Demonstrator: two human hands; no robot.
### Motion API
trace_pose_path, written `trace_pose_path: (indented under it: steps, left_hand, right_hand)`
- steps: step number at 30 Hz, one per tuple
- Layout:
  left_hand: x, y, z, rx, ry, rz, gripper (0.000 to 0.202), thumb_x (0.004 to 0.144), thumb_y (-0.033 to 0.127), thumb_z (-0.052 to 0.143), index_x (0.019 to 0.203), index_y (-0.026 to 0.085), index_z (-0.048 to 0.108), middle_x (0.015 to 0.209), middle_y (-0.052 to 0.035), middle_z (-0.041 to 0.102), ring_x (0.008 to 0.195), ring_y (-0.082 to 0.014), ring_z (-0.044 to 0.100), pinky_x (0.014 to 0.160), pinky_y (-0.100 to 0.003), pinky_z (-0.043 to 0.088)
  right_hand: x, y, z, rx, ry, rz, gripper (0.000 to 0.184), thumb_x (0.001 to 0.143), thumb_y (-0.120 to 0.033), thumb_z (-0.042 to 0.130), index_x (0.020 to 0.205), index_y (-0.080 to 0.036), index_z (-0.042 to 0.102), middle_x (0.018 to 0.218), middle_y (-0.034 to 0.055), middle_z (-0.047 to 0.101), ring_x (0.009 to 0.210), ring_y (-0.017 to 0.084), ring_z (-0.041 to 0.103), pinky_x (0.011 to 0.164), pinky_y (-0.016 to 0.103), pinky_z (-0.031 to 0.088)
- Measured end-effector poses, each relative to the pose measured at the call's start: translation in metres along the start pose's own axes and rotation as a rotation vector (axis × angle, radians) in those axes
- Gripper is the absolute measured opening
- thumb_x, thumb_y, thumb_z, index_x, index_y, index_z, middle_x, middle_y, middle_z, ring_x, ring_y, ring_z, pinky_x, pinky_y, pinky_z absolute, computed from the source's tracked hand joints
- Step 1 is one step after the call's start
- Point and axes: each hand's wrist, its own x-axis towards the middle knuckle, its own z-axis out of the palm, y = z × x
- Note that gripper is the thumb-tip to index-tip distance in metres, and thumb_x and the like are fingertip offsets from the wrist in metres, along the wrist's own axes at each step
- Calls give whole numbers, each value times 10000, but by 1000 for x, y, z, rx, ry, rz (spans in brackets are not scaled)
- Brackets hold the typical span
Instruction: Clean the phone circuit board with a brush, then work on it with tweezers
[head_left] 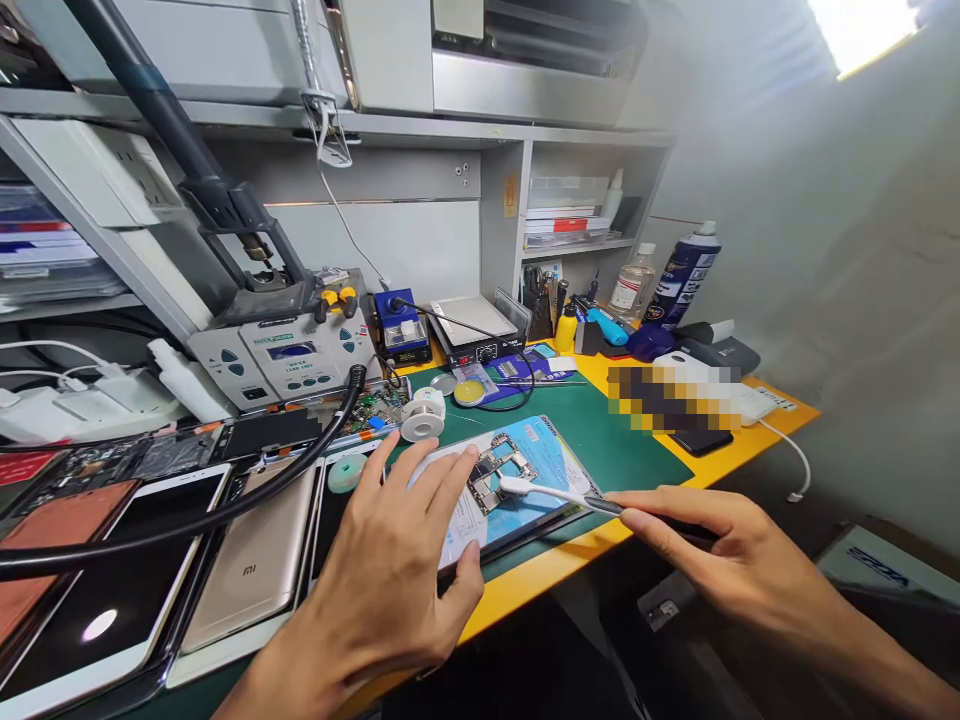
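A phone circuit board (pixel 517 455) lies on a blue and white printed sheet (pixel 551 485) near the bench's front edge. My right hand (pixel 724 545) grips the dark handle end of a toothbrush (pixel 559 492). The brush's white head rests on or just above the board's lower middle. My left hand (pixel 409 550) is over the sheet's left part with its fingers stretched out. Its index fingertip is at the board's upper left edge; whether it presses on it I cannot tell. A solder spool (pixel 421 420) stands just beyond the left fingertips.
Several phones, among them a gold one (pixel 255 550), lie at left under a black hose (pixel 300 470). Behind are a hot air station (pixel 292 355), a blue soldering station (pixel 401 325) and a heating plate (pixel 476 340). A spray can (pixel 682 275) and clear bottle (pixel 634 285) stand at back right.
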Motion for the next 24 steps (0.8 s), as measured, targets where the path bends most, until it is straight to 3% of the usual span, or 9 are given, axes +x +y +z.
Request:
trace_pose_path:
  steps: [5,11,18,21,24]
  left_hand:
    - [-2,4,2,45,19,-19,609,844,335,567,1390,78,483,1389,-181,545,1335,-363,421,1185,-612,227]
    - [-14,0,-1,-6,-48,-5,592,838,325,576,1402,181,468,1368,-114,571,1340,-331,417,1188,-612,206]
    - [-8,-3,-9,18,-58,26,676,823,307,577,1458,160,399,1462,-105,512,1400,-342,346,1202,-587,171]
    - [-5,1,-9,-3,-55,30,655,821,286,571,1439,142,411,1384,-109,573,1347,-334,401,1206,-593,157]
    - [-8,8,-8,-5,23,8,599,807,222,587,1384,133,450,1277,-131,621,1256,-332,468,1178,-628,201]
  right_hand:
    - [-7,-4,19,29,58,-26,303,932,-446,609,1121,-292,789,1114,47,777,1003,266,743,789,294,647]
    - [-11,-1,17,24,137,63,324,913,-466,627,1140,-294,781,1106,54,777,987,287,750,564,234,635]
    - [-14,5,7,38,251,164,313,873,-520,660,1052,-312,809,1064,24,789,930,277,765,680,256,650]
    - [-14,10,3,34,316,211,346,854,-551,668,1072,-319,801,1054,17,792,869,268,774,607,247,643]
    - [-13,12,3,35,329,216,328,849,-552,672,1059,-336,802,1047,3,794,877,260,774,613,237,639]
